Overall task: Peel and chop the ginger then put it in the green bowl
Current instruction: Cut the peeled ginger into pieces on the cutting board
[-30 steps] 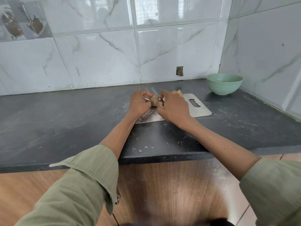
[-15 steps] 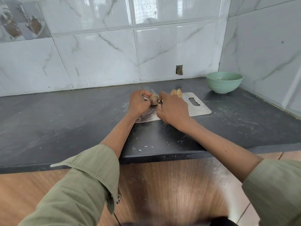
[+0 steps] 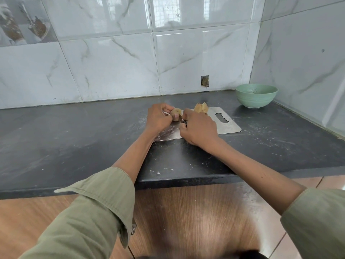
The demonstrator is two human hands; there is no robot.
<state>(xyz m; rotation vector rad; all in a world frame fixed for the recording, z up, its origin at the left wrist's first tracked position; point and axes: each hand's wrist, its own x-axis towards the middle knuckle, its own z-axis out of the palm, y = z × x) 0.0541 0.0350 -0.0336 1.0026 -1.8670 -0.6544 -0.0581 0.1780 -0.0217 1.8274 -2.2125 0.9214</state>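
My left hand (image 3: 158, 117) grips a small tan piece of ginger (image 3: 176, 112) over the steel cutting board (image 3: 226, 126). My right hand (image 3: 198, 127) is curled round a knife (image 3: 183, 122), of which only a dark bit of the handle shows beside the ginger; the blade is hidden. A second lump of ginger (image 3: 201, 108) lies on the board just behind my right hand. The green bowl (image 3: 256, 95) stands on the counter at the back right, apart from the board.
The dark stone counter (image 3: 74, 139) runs to a front edge near my forearms, dusted with pale specks. Tiled walls close the back and the right side. A small hole in the wall (image 3: 205, 81) sits behind the board.
The knife blade that stuck up between my hands has dropped out of sight. Both hands stay on the ginger with only a slight shift.
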